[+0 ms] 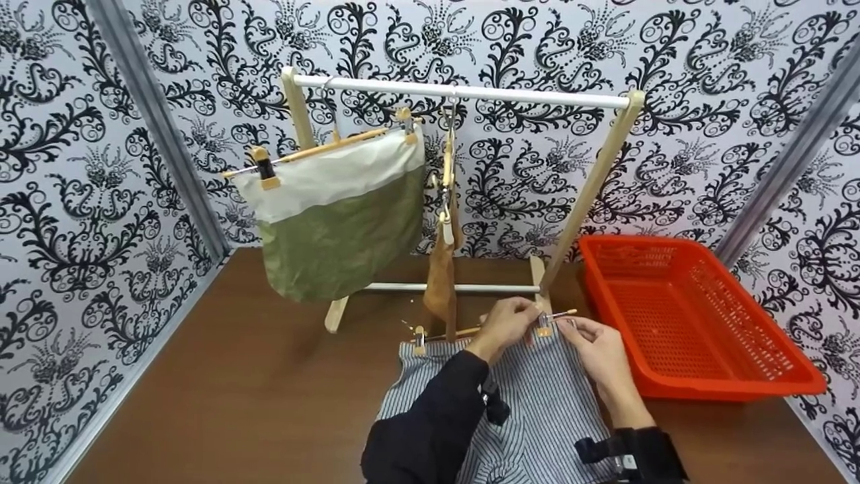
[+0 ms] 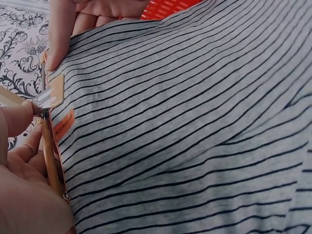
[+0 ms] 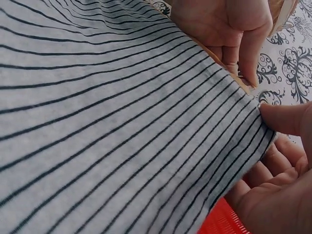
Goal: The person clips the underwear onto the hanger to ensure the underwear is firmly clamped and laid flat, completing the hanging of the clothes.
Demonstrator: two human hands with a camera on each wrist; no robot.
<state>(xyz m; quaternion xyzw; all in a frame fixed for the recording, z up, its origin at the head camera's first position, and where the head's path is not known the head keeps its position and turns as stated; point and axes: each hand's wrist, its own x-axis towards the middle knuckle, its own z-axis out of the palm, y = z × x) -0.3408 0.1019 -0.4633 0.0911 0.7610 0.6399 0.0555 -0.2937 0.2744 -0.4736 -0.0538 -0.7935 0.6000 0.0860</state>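
Observation:
Grey pants with dark stripes (image 1: 537, 390) hang by the waistband from a wooden clip hanger (image 1: 463, 332). An orange label (image 2: 65, 125) shows at the waistband. My left hand (image 1: 507, 326) pinches the right-hand hanger clip (image 2: 56, 92) between thumb and fingers, and its pad lies over the waistband edge. With thumb and fingers, my right hand (image 1: 601, 349) grips the waistband corner just outside that clip; in the right wrist view the thumb presses on the cloth and the other fingers are behind it. The other clip (image 1: 420, 341) sits at the waistband's left end.
A wooden rack with a white rail (image 1: 470, 92) stands behind the hands. From it hang a green and white cloth item (image 1: 342, 222) on a clip hanger and a brown item (image 1: 440, 282) seen edge-on. A red plastic basket (image 1: 712, 386) sits on the brown table (image 1: 222, 376) at right.

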